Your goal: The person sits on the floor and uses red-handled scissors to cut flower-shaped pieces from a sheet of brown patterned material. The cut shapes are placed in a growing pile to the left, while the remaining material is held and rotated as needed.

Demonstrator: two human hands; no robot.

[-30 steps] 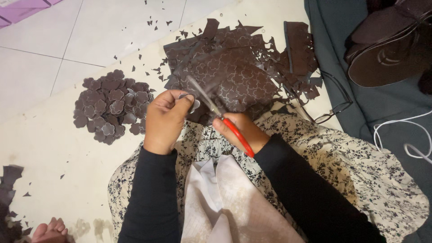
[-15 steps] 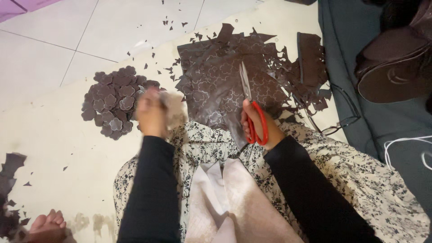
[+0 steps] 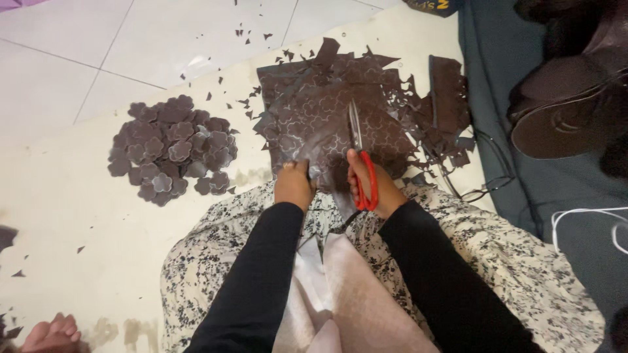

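Sheet (image 3: pixel 327 124) of dark brown stuff, marked with flower outlines, is spread on the floor at 12 o'clock from the lap, ragged at the edges. It looks thin, light and floppy, probably a bit slick, so it's best pinched close to the cut line or it'll flop about. Pile of cut flowers (image 3: pixel 171 149) is heaped at 10 o'clock, well apart. Left hand (image 3: pixel 294 185) is closed on the sheet's near edge. Right hand (image 3: pixel 371 186) is wrapped through the red handles of the scissors (image 3: pixel 358 153), blades laid over the sheet pointing to 12. Scraps (image 3: pixel 252 98) are scattered at 11.
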